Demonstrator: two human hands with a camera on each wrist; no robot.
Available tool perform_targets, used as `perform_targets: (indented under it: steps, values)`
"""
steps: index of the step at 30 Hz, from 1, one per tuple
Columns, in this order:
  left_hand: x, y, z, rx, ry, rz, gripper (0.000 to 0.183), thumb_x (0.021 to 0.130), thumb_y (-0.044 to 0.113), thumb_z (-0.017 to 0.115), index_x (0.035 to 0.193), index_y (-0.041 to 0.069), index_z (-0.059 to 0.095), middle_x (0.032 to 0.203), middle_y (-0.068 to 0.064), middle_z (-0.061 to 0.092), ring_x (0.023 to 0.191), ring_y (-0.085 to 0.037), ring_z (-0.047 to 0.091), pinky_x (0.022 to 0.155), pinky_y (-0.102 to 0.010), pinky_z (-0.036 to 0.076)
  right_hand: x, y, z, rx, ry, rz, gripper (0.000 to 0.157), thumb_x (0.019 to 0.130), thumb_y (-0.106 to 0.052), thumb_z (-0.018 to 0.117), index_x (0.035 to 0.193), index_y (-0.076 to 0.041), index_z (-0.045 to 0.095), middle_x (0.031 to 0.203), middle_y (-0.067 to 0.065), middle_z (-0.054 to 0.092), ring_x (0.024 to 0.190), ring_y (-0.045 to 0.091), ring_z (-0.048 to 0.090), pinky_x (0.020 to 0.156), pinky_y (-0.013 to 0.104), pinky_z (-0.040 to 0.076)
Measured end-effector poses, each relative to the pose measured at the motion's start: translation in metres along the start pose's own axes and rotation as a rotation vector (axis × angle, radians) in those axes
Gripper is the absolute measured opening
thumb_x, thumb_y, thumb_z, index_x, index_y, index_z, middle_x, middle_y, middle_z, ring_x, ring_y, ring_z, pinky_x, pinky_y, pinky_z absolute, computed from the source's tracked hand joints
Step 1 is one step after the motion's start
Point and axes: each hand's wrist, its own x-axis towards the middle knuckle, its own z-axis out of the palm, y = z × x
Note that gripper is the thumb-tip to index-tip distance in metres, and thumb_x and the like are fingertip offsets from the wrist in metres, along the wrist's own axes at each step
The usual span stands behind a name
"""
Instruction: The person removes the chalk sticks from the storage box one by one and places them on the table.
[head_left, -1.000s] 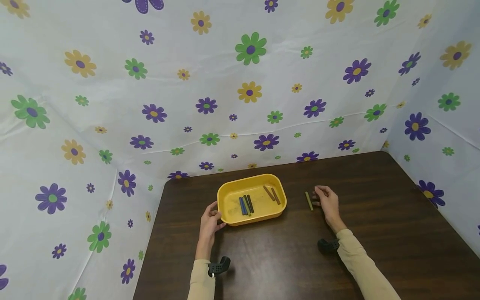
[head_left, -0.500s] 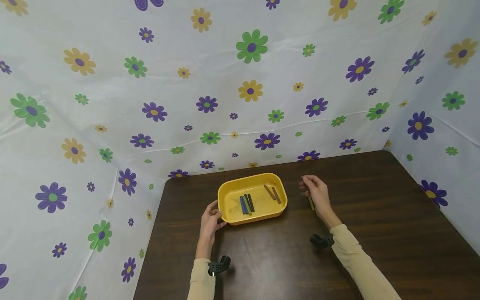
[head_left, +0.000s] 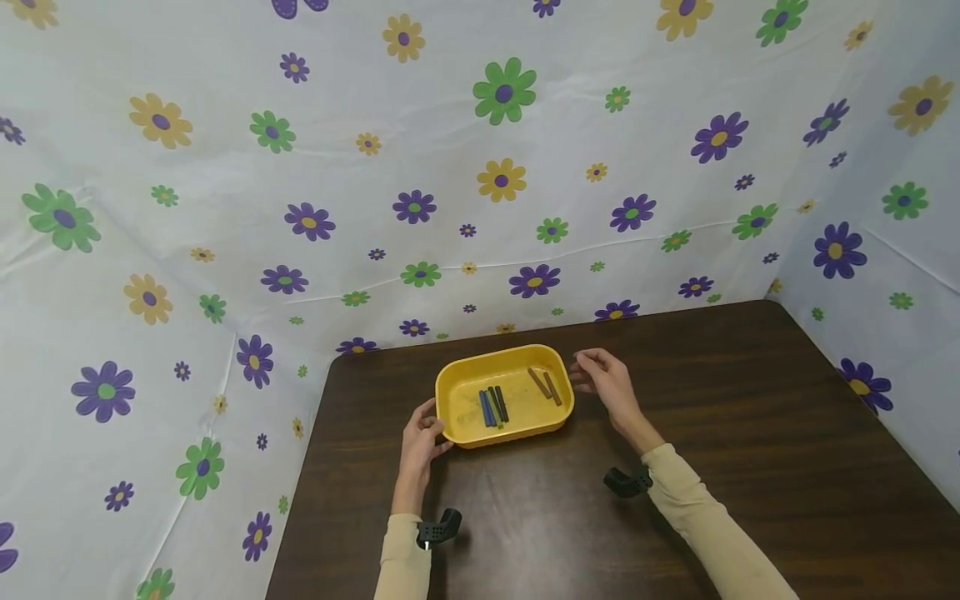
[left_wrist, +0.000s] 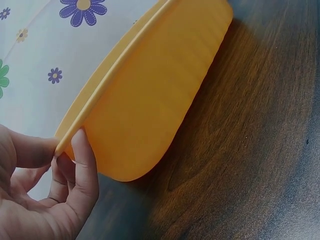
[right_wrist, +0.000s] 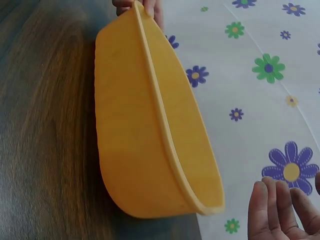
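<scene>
A yellow plastic tray [head_left: 465, 367] stands on the brown table. My left hand [head_left: 418, 446] pinches its left front corner; in the left wrist view, thumb and fingers of this hand [left_wrist: 55, 190] close on the rim. Dark blue, green and blackish crayon-like sticks [head_left: 492, 407] lie side by side inside, left of the middle. Two brown sticks [head_left: 550, 389] lie toward the tray's right end. My right hand [head_left: 609, 387] hovers just beyond that end. In the right wrist view its fingers [right_wrist: 272, 210] are fairly straight, apart from the tray, with nothing seen between them.
The dark wood table [head_left: 750, 433] spreads wide to the right and front. Behind it and along both sides hangs a white cloth with printed flowers [head_left: 352, 183]. Black wrist cameras [head_left: 628, 482] sit on both forearms.
My right hand has moved left to the tray's right end. The olive stick seen earlier on the table is no longer visible, perhaps behind that hand. The left hand keeps its hold.
</scene>
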Motion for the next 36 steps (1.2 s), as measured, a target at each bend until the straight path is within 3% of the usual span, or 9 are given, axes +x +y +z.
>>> perform_targets:
  steps: [8, 15, 23, 29, 36]
  values:
    - [-0.018, 0.028, -0.001, -0.019, -0.081, -0.02, 0.051, 0.095, 0.002, 0.05, 0.145, 0.003, 0.037, 0.106, -0.016, 0.045, 0.101, -0.042, 0.054, 0.076, -0.043, 0.056, 0.002, 0.003, 0.021, -0.042, -0.061, 0.039, 0.042, 0.097, -0.031, 0.057, 0.118, 0.005, 0.056, 0.111, 0.029, 0.06, 0.099, 0.04, 0.061, 0.085, 0.049, 0.052]
    - [-0.016, 0.025, -0.005, -0.061, -0.101, -0.031, 0.051, 0.096, 0.002, 0.049, 0.145, 0.003, 0.036, 0.115, -0.025, 0.044, 0.107, -0.047, 0.052, 0.076, -0.045, 0.056, 0.004, 0.008, 0.045, -0.071, -0.116, 0.058, 0.035, 0.097, -0.025, 0.058, 0.116, 0.004, 0.059, 0.109, 0.028, 0.062, 0.097, 0.037, 0.062, 0.079, 0.048, 0.055]
    - [-0.016, 0.024, -0.002, -0.073, -0.109, -0.025, 0.051, 0.096, 0.002, 0.05, 0.145, 0.002, 0.035, 0.115, -0.025, 0.044, 0.106, -0.046, 0.052, 0.076, -0.045, 0.056, 0.005, 0.019, 0.064, -0.09, -0.148, 0.067, 0.03, 0.095, -0.019, 0.059, 0.116, 0.003, 0.06, 0.1, 0.02, 0.065, 0.088, 0.029, 0.066, 0.073, 0.041, 0.057]
    - [-0.016, 0.024, -0.001, -0.084, -0.109, -0.027, 0.051, 0.096, 0.002, 0.049, 0.145, 0.002, 0.035, 0.12, -0.031, 0.041, 0.108, -0.047, 0.051, 0.074, -0.042, 0.057, 0.005, 0.025, 0.079, -0.093, -0.196, 0.066, 0.023, 0.095, -0.015, 0.059, 0.112, 0.001, 0.061, 0.103, 0.024, 0.064, 0.091, 0.038, 0.064, 0.07, 0.04, 0.057]
    - [-0.016, 0.024, -0.001, -0.089, -0.099, -0.036, 0.05, 0.096, 0.001, 0.048, 0.145, 0.003, 0.036, 0.12, -0.03, 0.041, 0.11, -0.047, 0.051, 0.071, -0.04, 0.057, 0.004, 0.028, 0.092, -0.107, -0.255, 0.067, 0.026, 0.095, -0.015, 0.059, 0.114, 0.003, 0.06, 0.107, 0.028, 0.062, 0.094, 0.043, 0.062, 0.074, 0.047, 0.056]
